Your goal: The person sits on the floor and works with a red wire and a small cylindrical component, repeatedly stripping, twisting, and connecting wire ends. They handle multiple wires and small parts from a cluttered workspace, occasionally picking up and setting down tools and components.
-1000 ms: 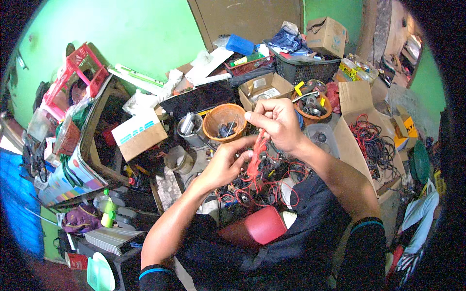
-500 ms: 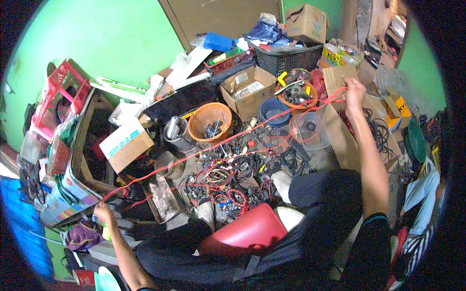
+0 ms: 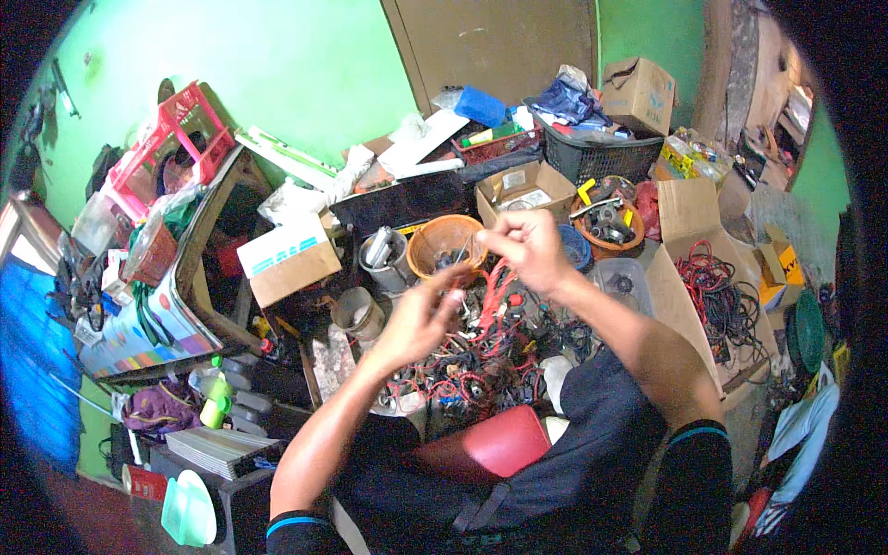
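Red wire (image 3: 490, 310) is hanging bunched below the right hand (image 3: 525, 248), whose curled fingers are apparently gripping it. The left hand (image 3: 418, 319) is hovering beside it, its blurred grip unclear. Gathering seems to be progressing; catching loose strands above the tangled cables (image 3: 472, 381) is needing both hands next.

Wire pile (image 3: 476, 379) is boxed in, roomier overhead tbh
Orange bucket (image 3: 425, 248) blocks the far side, carton wall (image 3: 683, 310) blocks the right.

Red wire (image 3: 495, 298) looks plastic-coated, the red seat (image 3: 490, 444) smooth and glossy, the carton (image 3: 301, 277) matt cardboard.
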A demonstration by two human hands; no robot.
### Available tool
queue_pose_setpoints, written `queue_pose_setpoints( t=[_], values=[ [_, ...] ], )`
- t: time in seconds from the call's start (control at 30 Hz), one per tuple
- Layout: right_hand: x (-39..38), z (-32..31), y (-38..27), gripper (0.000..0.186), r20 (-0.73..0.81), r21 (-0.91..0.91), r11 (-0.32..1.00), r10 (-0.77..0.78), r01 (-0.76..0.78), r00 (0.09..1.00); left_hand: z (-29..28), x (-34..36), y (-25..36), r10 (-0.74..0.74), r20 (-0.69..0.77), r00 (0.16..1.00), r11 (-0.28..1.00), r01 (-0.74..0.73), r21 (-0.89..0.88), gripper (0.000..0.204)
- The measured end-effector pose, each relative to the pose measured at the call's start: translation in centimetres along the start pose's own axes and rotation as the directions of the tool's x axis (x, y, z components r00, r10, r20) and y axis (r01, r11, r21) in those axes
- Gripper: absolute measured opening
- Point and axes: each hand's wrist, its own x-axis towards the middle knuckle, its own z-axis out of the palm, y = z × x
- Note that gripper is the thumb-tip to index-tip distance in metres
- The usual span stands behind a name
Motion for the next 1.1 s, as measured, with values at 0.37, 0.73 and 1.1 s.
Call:
queue_pose_setpoints(
  t=[0.37, 0.73, 1.1],
  values=[
    [-0.9, -1.3, 0.8, 0.023, -0.046, 0.098, 0.994, 0.053, -0.048, 0.998, 2.1, 2.4, -0.4, 0.247, 0.012, 0.969, 0.964, -0.247, 0.095, 0.046],
    [0.1, -6.6, 1.3, 0.023, -0.319, 0.165, 0.976, 0.192, -0.145, 0.928, -6.2, 0.6, -6.6, -0.134, -0.456, 0.88, 0.985, 0.168, 0.035, 0.02],
    [-8.1, -31.6, 12.1, 0.028, -0.768, -0.493, 0.618, 0.02, -0.612, 0.64, -22.6, -18.6, -21.5, -0.584, -0.787, 0.199, 0.808, 0.047, -0.587, 0.02]
  ],
)
